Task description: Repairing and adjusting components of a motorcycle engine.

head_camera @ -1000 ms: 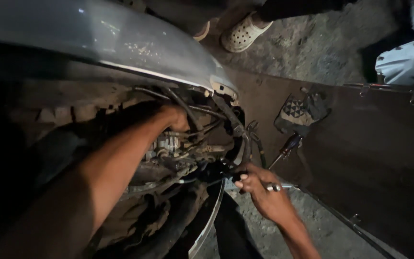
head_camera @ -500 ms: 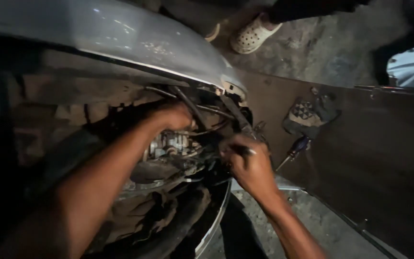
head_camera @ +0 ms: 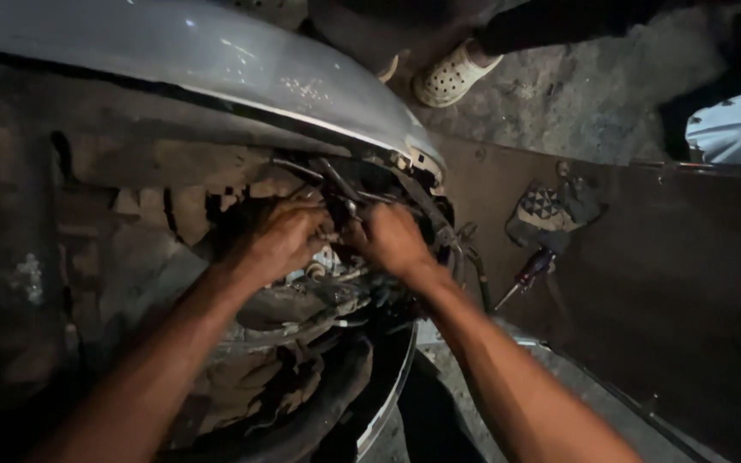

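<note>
The right hand (head_camera: 392,238) has come up from beside the screwdriver (head_camera: 528,273) to join the left hand (head_camera: 280,237) under the grey fender (head_camera: 216,64), both curled around the engine-bay fitting (head_camera: 336,227), their grip hidden.

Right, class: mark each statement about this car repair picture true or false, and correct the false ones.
1. Both hands are in among the car's parts under the grey panel. True: the left hand and right hand are side by side there.
2. The screwdriver is in the right hand. False: it lies on the brown board, apart from both hands.
3. A light shoe stands on the ground above the panel. True.
4. The patterned cloth covers the left hand. False: it lies on the board by the screwdriver.
</note>
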